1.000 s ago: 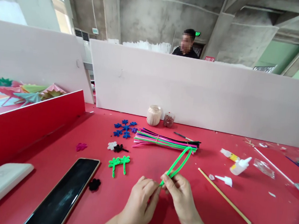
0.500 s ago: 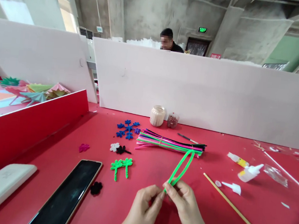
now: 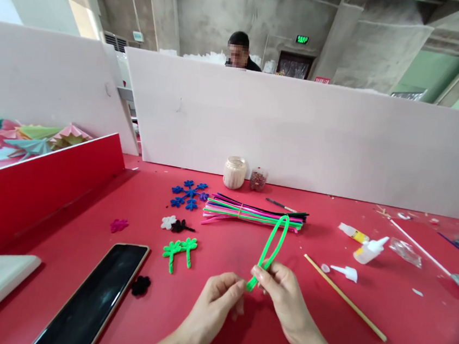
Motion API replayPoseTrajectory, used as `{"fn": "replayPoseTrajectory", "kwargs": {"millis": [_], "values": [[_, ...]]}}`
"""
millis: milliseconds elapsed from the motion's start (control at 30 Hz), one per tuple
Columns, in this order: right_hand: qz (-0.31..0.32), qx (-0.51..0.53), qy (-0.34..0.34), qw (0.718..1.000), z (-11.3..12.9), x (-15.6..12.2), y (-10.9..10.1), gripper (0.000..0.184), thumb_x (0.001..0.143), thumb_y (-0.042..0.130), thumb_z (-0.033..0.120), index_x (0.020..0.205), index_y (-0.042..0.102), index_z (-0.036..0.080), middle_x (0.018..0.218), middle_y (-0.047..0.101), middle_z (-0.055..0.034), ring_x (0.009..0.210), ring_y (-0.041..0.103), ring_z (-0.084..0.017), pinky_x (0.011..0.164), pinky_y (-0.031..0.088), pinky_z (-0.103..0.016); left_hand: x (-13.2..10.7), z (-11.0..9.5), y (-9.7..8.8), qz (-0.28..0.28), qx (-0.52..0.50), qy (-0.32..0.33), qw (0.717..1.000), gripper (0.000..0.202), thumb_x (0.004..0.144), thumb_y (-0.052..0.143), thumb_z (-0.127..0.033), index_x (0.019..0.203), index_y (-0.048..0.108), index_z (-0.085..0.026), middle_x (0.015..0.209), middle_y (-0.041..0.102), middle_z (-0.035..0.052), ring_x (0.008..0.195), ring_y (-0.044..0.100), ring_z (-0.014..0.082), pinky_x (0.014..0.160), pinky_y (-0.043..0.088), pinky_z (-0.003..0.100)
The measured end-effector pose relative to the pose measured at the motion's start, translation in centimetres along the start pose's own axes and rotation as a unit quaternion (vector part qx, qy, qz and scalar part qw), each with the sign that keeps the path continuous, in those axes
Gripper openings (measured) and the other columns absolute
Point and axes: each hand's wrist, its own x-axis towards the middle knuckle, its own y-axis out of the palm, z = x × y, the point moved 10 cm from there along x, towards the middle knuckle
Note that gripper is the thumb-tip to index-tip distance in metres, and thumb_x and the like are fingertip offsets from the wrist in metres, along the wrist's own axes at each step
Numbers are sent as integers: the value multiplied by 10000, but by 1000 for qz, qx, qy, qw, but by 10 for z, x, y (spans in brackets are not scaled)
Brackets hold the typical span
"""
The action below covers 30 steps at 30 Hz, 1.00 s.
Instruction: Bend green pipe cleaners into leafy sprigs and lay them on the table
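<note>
Left hand (image 3: 216, 302) and right hand (image 3: 282, 298) meet fingertip to fingertip, both pinching the base of a green pipe cleaner (image 3: 274, 242) folded into a loop that rises beyond them toward the pipe cleaner bundle (image 3: 249, 213); seemingly joining its ends, which calls for a tight pinch

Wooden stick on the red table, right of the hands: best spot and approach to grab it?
Pinch the wooden stick near its middle, coming down from above, grip closing across its width. It lies flat and diagonal on the red table, with bare surface on both sides there; the white cap crowds its far end.
</note>
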Motion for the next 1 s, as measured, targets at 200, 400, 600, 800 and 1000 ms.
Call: {"fn": "replayPoseTrajectory", "kwargs": {"millis": [200,400,600,800,1000], "values": [[47,-26,-11,998,-3,6,6,266,725,562,384,620,528,142,525,392,52,507,368,-98,487,311,-214,3,9,0,0,1,-35,999,332,658,593,-442,608,521,-122,449,419,-50,415,340,64,432,264,199],[63,-46,-19,997,2,3,12,272,746,525,381,618,511,141,532,373,49,506,336,-93,472,302,-207,0,6,2,8,24,-24,999,349,665,575,-456,568,487,-133,460,392,-52,439,307,62,432,237,200],[93,-58,-25,994,15,-1,18,240,768,503,344,644,517,139,548,407,41,511,358,-91,483,314,-200,-2,1,2,14,21,-8,1000,327,689,565,-419,550,496,-132,484,402,-39,476,331,72,461,273,201],[87,-70,-33,993,14,-1,18,245,751,514,350,619,516,143,536,410,45,504,370,-91,466,313,-192,1,8,3,16,60,-3,998,296,695,569,-389,592,545,-112,532,454,-17,521,375,89,497,315,205],[81,-42,-31,995,9,0,14,244,754,517,354,640,527,139,544,389,43,515,347,-93,479,316,-200,-1,8,3,16,52,10,998,278,705,575,-335,541,480,-132,477,378,-57,467,303,61,446,265,182]]}}
